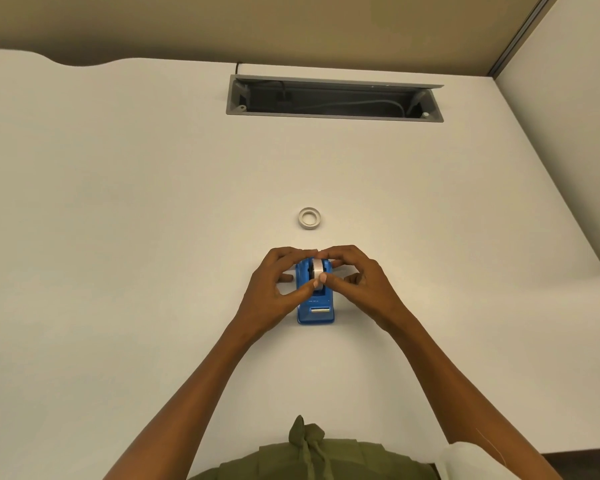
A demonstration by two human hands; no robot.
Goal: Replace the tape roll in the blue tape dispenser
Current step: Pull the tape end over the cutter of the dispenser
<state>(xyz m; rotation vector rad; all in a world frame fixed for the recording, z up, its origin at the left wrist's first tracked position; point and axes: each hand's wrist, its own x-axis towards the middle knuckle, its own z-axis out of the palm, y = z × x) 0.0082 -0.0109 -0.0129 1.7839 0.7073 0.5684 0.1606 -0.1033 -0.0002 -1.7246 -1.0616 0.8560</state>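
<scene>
Both hands, left hand (274,289) and right hand (359,282), pinch the white tape roll (316,268) seated in the blue tape dispenser (315,306) on the white desk (118,202); beyond, apart, a second tape roll (309,218) lies flat.

- An office workstation, most likely.
- A broad white desk (153,202) with a curved cut-out along its far left edge.
- A grey cable tray (333,114) recessed into the desktop, its flap raised and cords lying inside.
- A pale partition panel (568,81) with a metal trim strip closes the right side.
</scene>
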